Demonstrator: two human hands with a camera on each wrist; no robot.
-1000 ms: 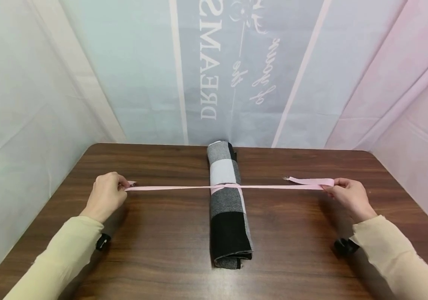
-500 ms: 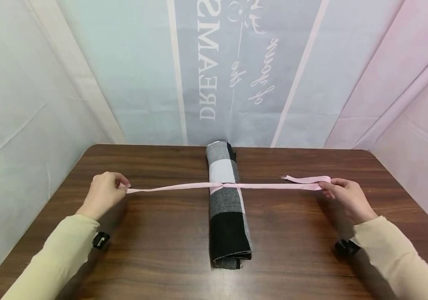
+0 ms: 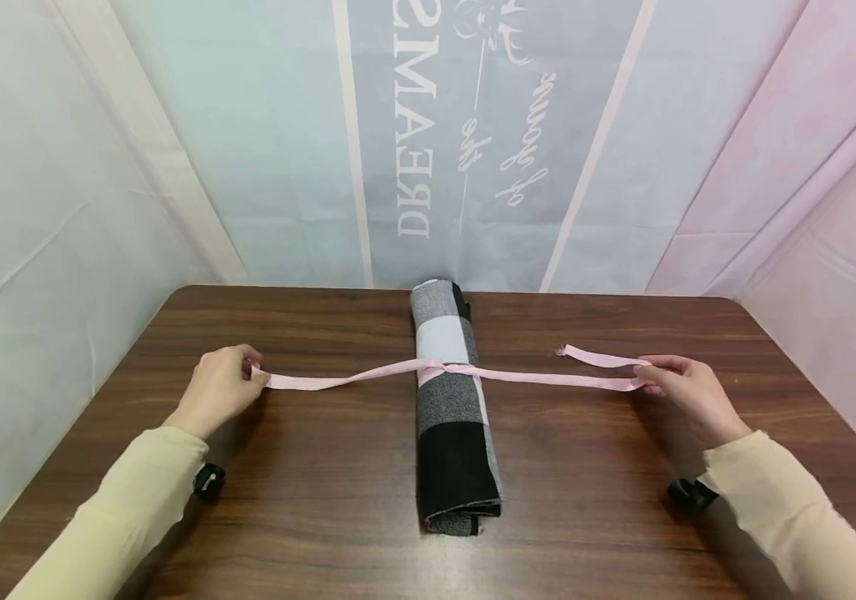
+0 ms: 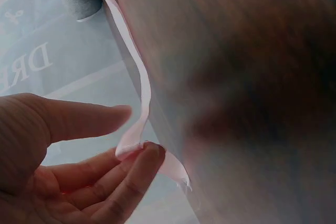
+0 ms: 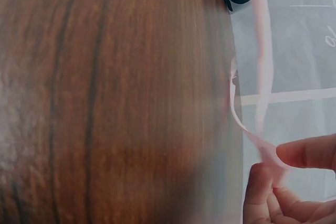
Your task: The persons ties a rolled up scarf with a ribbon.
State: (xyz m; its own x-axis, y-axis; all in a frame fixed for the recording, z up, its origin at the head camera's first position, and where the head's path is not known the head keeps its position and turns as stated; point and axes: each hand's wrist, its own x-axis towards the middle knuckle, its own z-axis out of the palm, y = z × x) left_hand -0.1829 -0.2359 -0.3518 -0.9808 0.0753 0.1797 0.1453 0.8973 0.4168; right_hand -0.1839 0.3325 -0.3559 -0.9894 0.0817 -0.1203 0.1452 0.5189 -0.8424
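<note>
A rolled black, grey and white checked cloth [image 3: 452,400] lies lengthwise on the table, a pink ribbon [image 3: 315,383] wrapped and crossed around its middle. Out to the left, my left hand [image 3: 219,385] holds one ribbon length with curled fingers; the left wrist view shows the thumb apart from the ribbon, and a short end hanging past the fingertips. On the opposite side, my right hand [image 3: 692,392] pinches the other length between thumb and fingers. From there a loose tail [image 3: 598,358] doubles back toward the roll. Both lengths sag slightly.
The dark wood table [image 3: 337,517] has rounded far corners. A printed fabric backdrop [image 3: 285,150] hangs behind its far edge, with pale cloth at both sides. Each wrist carries a small black device [image 3: 208,481].
The stretched ribbon has gone slack, its two lengths now drooping on either side of the roll. My left hand has shifted slightly inward; the right has barely moved.
</note>
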